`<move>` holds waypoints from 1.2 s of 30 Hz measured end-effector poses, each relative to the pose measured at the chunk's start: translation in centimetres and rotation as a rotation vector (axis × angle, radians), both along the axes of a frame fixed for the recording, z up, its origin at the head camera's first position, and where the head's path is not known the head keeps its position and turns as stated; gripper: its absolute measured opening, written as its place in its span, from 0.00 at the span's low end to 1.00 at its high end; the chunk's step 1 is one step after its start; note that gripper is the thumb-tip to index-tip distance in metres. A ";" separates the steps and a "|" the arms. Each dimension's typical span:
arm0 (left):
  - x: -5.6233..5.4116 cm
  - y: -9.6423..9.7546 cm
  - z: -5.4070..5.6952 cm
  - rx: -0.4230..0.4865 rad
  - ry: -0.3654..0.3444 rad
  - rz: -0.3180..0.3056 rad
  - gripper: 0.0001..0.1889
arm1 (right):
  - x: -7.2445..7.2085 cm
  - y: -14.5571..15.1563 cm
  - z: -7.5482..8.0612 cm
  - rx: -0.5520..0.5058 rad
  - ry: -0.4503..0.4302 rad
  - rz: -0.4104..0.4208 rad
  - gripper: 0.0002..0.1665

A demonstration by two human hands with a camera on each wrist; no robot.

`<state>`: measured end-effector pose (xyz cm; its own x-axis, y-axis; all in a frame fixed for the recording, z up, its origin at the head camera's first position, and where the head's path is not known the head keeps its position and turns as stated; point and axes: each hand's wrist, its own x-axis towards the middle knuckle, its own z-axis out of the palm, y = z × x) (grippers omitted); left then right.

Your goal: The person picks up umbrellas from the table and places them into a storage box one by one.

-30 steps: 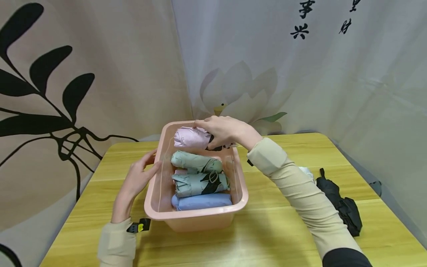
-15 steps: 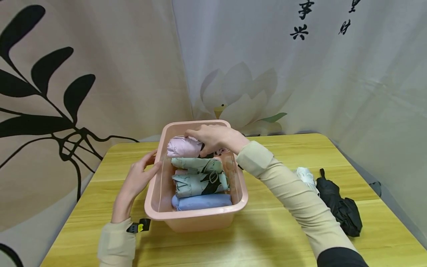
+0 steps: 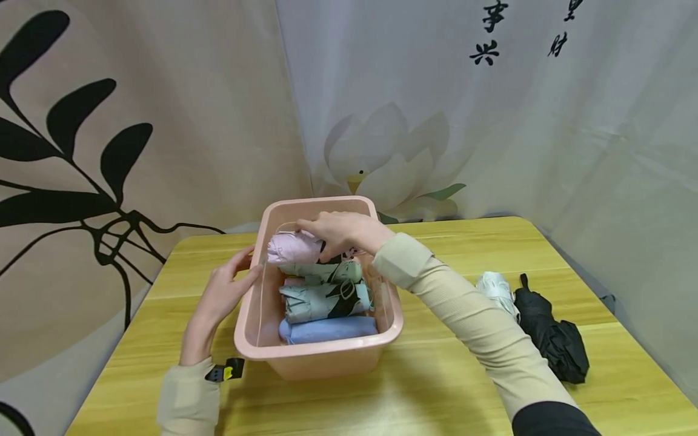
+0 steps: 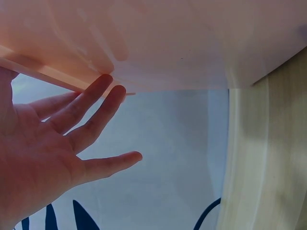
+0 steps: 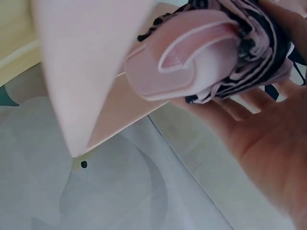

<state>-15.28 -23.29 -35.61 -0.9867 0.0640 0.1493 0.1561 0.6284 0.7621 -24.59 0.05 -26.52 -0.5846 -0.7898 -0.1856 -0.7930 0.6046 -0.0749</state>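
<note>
A folded pink umbrella with black print is held in my right hand, low inside the pink plastic bin. In the right wrist view, its pink handle end faces the camera, with my fingers around the gathered cloth. Directly in front of it lies a pale green folded umbrella, partly covered by the pink one. Nearer are a light blue-green umbrella with dark print and a blue one. My left hand touches the bin's left rim, its straight fingers spread along the outer wall.
A white folded umbrella and a black folded one lie on the wooden table to the right, beside my right forearm. A printed curtain hangs behind the table.
My right hand has lowered the pink umbrella into the bin, moving it left and toward me until it overlaps the pale green one. The left hand stays at the rim.
</note>
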 end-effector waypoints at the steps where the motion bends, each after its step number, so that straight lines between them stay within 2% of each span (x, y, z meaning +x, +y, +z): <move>1: 0.0 0.0 0.0 -0.001 -0.001 0.000 0.32 | -0.1 -0.1 -0.1 0.004 -0.005 -0.002 0.38; 10: 0.0 0.1 -0.1 0.008 -0.018 0.006 0.32 | 0.0 -0.5 -0.6 0.005 -0.041 0.036 0.43; 12: 0.0 0.1 -0.1 0.012 -0.018 0.005 0.32 | 0.1 -0.5 -0.7 0.008 -0.045 0.038 0.41; 22: -0.1 0.1 0.1 0.009 0.013 0.002 0.29 | 0.0 1.5 -0.6 -0.083 0.022 -0.003 0.19; 26: 0.0 0.1 0.2 0.011 0.009 0.001 0.30 | 0.1 3.1 -0.4 -0.158 0.013 -0.015 0.17; 29: 0.0 0.1 0.1 0.014 0.001 0.004 0.30 | 0.4 4.4 -0.1 -0.233 0.045 -0.030 0.17; 36: 0.0 0.1 -0.1 0.029 -0.003 0.007 0.30 | 1.3 8.1 -0.1 -0.382 0.166 -0.158 0.15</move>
<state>-15.31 -23.17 -35.72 -0.9875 0.0532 0.1480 0.1497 0.6073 0.7802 -23.27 8.12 -26.64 -0.7007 -0.6821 0.2092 -0.7134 0.6728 -0.1958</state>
